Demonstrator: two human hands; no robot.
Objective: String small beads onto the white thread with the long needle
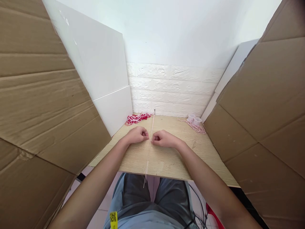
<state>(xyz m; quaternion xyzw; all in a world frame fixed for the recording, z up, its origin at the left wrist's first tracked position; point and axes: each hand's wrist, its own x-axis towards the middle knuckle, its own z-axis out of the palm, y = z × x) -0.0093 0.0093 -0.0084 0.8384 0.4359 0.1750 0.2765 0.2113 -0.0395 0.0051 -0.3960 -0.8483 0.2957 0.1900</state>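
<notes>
Head view: a thin pale cord (pixel 149 154) runs nearly straight along the middle of the bench (pixel 171 160), from a small dark fitting (pixel 154 110) at the foot of the wall to the near edge, where its loose ends hang over in front of the person's lap. Both hands are at about the middle of its length. The left hand (pixel 138 135) is just left of the cord, its fingers curled in with the tips drawn together beside the line. The right hand (pixel 164 139) mirrors it on the other side, thumb and forefinger bent round to nearly meet. Whether either set of fingers has hold of a strand is too small to tell.

Farther back, a red and pink-white bundle of cord (pixel 137 119) lies left of the fitting. Toward the far right corner, a pink-white hank (pixel 197 128) lies beside two small translucent cups (pixel 197 121). White brick-patterned panelling (pixel 171 84) rises behind the bench, with white boards (pixel 95 57) at the left and large cardboard sheets (pixel 267 105) flanking both sides. Below are grey trousers (pixel 137 186), a yellow tag (pixel 113 219) and black cables (pixel 203 208).
</notes>
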